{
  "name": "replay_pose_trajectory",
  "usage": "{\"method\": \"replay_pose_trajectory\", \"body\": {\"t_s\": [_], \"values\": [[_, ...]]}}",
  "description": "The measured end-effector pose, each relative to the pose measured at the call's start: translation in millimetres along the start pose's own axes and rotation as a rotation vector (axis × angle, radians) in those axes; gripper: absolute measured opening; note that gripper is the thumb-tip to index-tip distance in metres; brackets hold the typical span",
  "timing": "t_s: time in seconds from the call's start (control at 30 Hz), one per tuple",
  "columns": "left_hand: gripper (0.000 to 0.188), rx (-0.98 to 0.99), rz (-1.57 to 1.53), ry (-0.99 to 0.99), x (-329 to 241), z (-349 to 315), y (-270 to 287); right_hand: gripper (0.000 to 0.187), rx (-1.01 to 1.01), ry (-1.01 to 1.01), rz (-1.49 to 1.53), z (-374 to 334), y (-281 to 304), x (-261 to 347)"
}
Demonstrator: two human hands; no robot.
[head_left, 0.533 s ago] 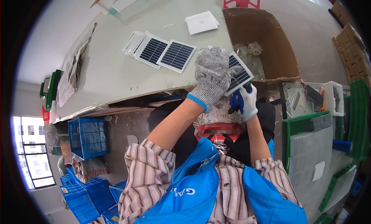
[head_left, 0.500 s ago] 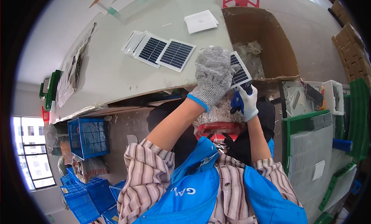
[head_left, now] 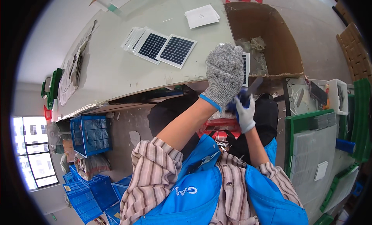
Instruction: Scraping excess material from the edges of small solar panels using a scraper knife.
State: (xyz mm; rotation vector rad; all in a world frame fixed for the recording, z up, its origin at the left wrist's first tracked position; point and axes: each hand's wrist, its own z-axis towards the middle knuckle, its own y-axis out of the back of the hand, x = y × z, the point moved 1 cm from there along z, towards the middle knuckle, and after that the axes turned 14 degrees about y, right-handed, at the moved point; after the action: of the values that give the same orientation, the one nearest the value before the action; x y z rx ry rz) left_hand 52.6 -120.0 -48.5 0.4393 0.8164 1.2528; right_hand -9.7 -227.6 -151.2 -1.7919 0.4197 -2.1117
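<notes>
My left hand (head_left: 225,68), in a grey knit glove with a blue cuff, is closed around a small solar panel (head_left: 246,70). The panel stands on edge at the table's front corner, mostly hidden behind the glove. Just below it my right hand (head_left: 246,115), in a white glove, grips a blue-handled tool with a dark blade (head_left: 254,86). The blade is smeared by motion and reaches up beside the panel's lower end. To the left, one solar panel (head_left: 176,51) overlaps another solar panel (head_left: 152,45), beside a fanned stack of more pale-edged panels (head_left: 132,39).
White paper sheets (head_left: 201,16) lie farther back on the table (head_left: 112,62). An open cardboard box (head_left: 285,38) with clear plastic scraps stands right of the table corner. Blue crates (head_left: 90,135) are at the left; a green-edged tray (head_left: 288,147) stands at the right.
The held panel has turned more upright and edge-on, and my left hand has shifted slightly right. My right hand has dropped slightly, and the tool's blade now shows beside the panel.
</notes>
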Motion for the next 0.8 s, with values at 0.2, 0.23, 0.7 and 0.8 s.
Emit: {"method": "replay_pose_trajectory", "body": {"t_s": [0.2,0.23,0.7,0.8], "values": [[0.036,0.04,0.033,0.015,4.6,-4.0,8.6,0.033,-0.104,0.14,0.212,51.0,-51.9,14.5],[0.037,0.057,-0.016,0.021,2.7,-3.1,6.1,0.028,-0.217,-0.231,0.963,65.7,-62.9,26.7],[0.027,0.021,-0.096,-0.005,5.3,4.7,4.0,0.008,0.267,0.03,-0.086,75.2,21.6,-7.6],[0.025,0.176,-0.06,0.077,1.7,8.0,8.2,0.006,0.308,0.051,-0.185,53.1,10.3,-5.5]]}}
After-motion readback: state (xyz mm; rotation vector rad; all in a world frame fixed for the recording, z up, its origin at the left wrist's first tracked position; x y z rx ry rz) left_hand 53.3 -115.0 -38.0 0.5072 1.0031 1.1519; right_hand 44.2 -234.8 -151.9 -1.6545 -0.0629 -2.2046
